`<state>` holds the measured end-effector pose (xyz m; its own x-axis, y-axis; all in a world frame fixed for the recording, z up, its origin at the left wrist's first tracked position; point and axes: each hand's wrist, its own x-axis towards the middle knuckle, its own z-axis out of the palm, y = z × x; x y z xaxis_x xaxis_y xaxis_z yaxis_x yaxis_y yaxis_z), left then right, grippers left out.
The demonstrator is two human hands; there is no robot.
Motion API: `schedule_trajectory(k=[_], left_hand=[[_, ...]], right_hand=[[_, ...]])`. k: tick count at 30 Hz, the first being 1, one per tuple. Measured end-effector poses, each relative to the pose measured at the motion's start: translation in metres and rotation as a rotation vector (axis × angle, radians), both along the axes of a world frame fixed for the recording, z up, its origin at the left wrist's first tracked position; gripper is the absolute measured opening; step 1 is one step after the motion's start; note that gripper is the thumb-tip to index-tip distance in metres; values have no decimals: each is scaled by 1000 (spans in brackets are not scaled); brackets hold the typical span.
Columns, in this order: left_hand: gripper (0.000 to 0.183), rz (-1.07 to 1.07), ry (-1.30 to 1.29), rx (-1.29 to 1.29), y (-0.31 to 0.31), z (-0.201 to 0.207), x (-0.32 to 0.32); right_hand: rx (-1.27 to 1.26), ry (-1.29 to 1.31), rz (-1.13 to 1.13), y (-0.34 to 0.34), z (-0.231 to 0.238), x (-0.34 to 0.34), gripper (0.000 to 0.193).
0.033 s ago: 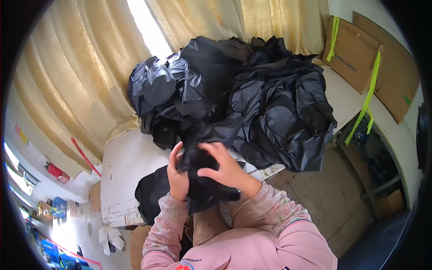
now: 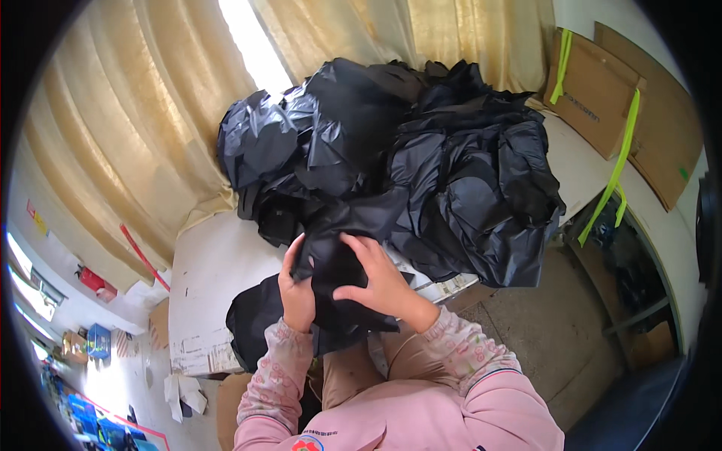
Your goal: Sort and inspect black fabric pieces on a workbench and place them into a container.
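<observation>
In front of my lap, between both hands, is a thin black sheet piece (image 2: 336, 272), cloth or plastic; which one, I cannot tell. My left hand (image 2: 298, 297) is closed round the left edge of it, a fold passing between fingers and thumb. My right hand (image 2: 387, 289) rests against its right side, thumb and fingers spread wide apart in a curve. The sheet's upper part runs toward a large heap of crumpled black sheet pieces (image 2: 470, 192). Another black piece (image 2: 252, 323) lies over the table's near edge, under my left forearm.
A worn white table (image 2: 203, 278) carries the heap. Yellow curtains (image 2: 150, 98) hang behind it. Cardboard sheets (image 2: 594, 98) with bright green straps (image 2: 628, 143) lean at the right. A blue crate (image 2: 98, 342) stands on the floor far left.
The black piece between my hands was bunched and blurred; now it is spread flatter and hangs lower. My hands have stayed nearly in place.
</observation>
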<state>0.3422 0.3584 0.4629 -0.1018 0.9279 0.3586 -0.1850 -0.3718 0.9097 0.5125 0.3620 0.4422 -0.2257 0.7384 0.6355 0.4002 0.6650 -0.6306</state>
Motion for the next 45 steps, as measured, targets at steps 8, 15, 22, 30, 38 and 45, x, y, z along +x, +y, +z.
schedule_trajectory(k=[8, 15, 22, 30, 38, 45], left_hand=[[14, 103, -312, -82, 14, -26, 0], [60, -609, 677, -229, -2, -17, -43], [45, -1051, 211, -391, -19, 3, -45], [41, -686, -311, -240, -7, 2, -47], [22, -281, -482, -230, 5, 4, -26], [21, -393, -464, -152, 0, 5, -73]], right_hand=[[-191, 296, 14, 1, -35, -19, 11], [-114, 653, 41, 37, 43, 37, 10], [83, -296, 71, 85, 17, 39, 25], [-119, 255, 95, 16, 91, 37, 29], [-10, -26, 145, -12, 66, -5, 37], [-58, -288, 165, 0, 92, 29, 20]])
